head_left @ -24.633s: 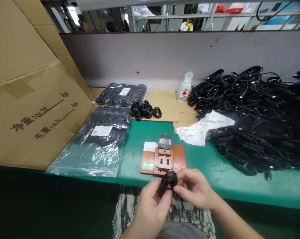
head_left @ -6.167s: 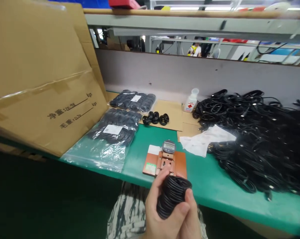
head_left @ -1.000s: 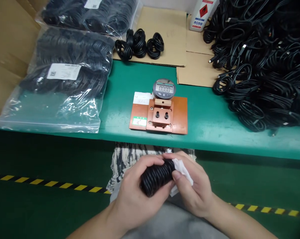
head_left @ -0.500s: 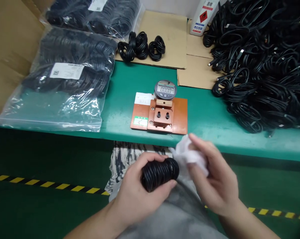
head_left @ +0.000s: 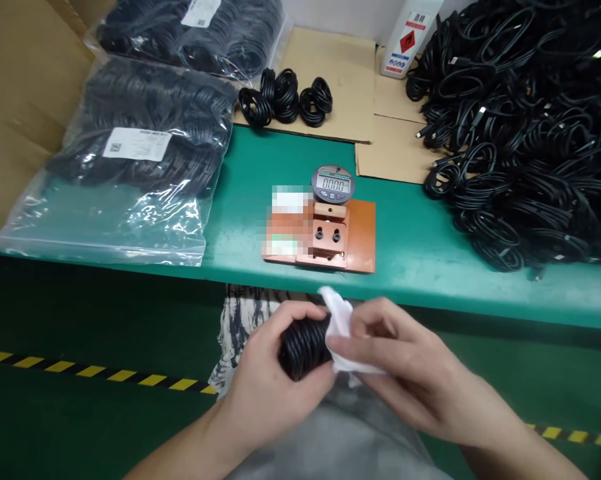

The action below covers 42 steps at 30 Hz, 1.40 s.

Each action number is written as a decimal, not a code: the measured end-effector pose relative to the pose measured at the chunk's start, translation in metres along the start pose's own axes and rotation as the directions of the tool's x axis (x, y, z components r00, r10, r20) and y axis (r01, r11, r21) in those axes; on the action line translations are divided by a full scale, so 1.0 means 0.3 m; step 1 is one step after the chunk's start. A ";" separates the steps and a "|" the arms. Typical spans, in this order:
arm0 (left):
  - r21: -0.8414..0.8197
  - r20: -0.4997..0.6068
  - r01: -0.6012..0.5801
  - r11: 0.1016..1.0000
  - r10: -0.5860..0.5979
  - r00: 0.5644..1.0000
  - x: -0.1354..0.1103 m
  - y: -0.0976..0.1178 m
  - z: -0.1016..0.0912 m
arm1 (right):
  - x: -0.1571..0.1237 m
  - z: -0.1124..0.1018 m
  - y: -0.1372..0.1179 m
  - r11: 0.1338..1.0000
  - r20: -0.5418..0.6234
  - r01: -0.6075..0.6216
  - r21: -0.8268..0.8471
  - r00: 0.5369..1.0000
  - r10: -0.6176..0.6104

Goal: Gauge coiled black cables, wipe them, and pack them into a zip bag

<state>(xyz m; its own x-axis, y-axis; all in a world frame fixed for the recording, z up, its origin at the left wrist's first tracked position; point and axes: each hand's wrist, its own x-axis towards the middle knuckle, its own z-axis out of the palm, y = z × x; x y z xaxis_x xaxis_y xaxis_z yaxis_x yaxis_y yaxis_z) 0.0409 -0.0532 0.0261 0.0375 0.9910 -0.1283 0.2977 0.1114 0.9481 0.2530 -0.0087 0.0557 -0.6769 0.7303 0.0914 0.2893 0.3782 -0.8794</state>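
Wrapped round a bundle of coiled black cables point(head_left: 303, 348), my left hand point(head_left: 275, 380) keeps it in front of my lap, below the table edge. A white cloth point(head_left: 341, 330) is pinched in my right hand point(head_left: 405, 363). The cloth lies against the right end of the bundle and hides that end. On the table just beyond my hands sits a digital dial gauge point(head_left: 333, 183), its display reading zeros, mounted on an orange-brown base point(head_left: 361, 237).
Clear bags of coiled cables point(head_left: 150, 193) lie at the left beside a cardboard box point(head_left: 25, 120). Several loose coils point(head_left: 285, 97) rest on flat cardboard point(head_left: 350, 73). A white bottle point(head_left: 408, 40) stands at the back. A large heap of black cables point(head_left: 535, 153) covers the right side.
My right hand has moved left with the white cloth, from beside the bundle onto its right end. The left hand still grips the cables in nearly the same spot.
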 end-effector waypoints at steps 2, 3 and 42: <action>0.002 0.000 0.006 1.000 -0.006 1.000 0.000 -0.003 -0.005 | 0.001 -0.030 -0.002 0.999 0.254 -0.033 0.040 0.967 0.022; 0.002 -0.004 0.010 1.000 -0.010 1.000 0.000 -0.003 -0.007 | -0.002 -0.043 0.000 0.997 0.275 -0.063 0.048 0.960 0.047; -0.028 0.045 -0.038 0.999 0.040 0.998 -0.014 -0.003 0.018 | -0.024 0.055 0.073 0.970 -0.645 -0.189 0.154 0.725 0.243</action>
<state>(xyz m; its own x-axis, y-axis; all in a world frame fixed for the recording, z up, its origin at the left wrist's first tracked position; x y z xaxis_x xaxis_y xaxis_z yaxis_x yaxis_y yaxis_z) 0.0455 -0.0580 0.0243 0.0923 0.9903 -0.1037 0.2692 0.0754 0.9601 0.2530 -0.0151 0.0281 0.0164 0.9880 0.1537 0.3041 0.1415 -0.9421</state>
